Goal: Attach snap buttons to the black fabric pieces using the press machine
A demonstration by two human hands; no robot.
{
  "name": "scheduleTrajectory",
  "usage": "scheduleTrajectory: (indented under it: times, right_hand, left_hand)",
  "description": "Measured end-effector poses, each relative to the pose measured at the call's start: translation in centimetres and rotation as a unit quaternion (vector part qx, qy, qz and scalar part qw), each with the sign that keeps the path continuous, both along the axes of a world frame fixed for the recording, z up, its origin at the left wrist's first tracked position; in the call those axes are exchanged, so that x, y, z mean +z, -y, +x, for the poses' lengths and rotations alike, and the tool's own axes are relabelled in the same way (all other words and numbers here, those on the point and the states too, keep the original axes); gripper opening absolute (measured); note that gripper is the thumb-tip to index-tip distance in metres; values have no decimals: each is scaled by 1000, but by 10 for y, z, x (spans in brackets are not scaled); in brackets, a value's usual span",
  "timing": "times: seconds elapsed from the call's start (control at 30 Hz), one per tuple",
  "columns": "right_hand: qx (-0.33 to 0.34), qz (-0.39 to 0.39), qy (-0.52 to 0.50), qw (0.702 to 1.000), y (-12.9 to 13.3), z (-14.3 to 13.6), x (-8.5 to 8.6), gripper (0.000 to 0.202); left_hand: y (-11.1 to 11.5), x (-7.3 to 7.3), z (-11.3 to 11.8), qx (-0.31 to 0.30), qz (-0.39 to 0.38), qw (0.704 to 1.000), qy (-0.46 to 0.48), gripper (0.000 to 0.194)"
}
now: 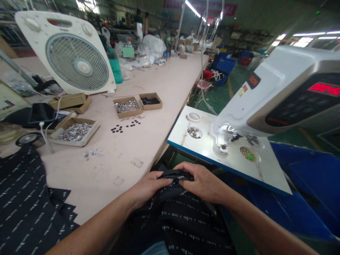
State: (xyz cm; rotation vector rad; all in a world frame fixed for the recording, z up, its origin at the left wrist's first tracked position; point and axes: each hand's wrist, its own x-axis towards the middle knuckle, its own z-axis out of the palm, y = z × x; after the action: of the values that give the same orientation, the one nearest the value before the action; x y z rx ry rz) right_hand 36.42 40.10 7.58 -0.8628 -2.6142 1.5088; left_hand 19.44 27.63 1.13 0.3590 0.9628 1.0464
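A black garment (183, 216) printed with rows of small white lettering hangs over my lap, its upper edge folded between both hands. My left hand (148, 184) pinches that edge from the left, thumb on top. From the other side my right hand (199, 180) grips the same fold, fingers curled over it, close to my left thumb. To the right of my hands stands a white snap-setting machine (265, 92) with a lit red display. Its working head is apart from the cloth.
Left lies a stack of matching black cloth (23, 202). On the pink table (127, 141) are a carton of metal snaps (75, 131), another carton of metal parts (127, 106), a box of black pieces (150, 101), scattered black caps (117, 129) and a box fan (69, 53).
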Motion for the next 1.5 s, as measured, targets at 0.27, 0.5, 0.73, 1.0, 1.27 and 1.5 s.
scheduleTrajectory:
  times: [0.27, 0.5, 0.73, 1.0, 1.27, 1.5]
  right_hand:
    - [20, -3, 18, 1000, 2, -15, 7, 43]
    - [22, -3, 47, 999, -5, -25, 11, 53]
    - [40, -61, 32, 997, -8, -29, 15, 55]
    - [42, -90, 23, 995, -13, -25, 15, 54]
    - [54, -88, 36, 994, -20, -29, 16, 54]
    - [61, -96, 5, 994, -46, -60, 22, 52]
  left_hand:
    - [3, -10, -6, 48, 6, 997, 54, 42]
    - [-1, -13, -10, 69, 23, 995, 65, 40]
    - [1, -15, -16, 15, 32, 997, 74, 44]
    - [-3, -18, -12, 27, 24, 996, 80, 46]
    - [-3, -13, -11, 30, 56, 997, 48, 41]
    - [-6, -21, 4, 4, 117, 989, -84, 20]
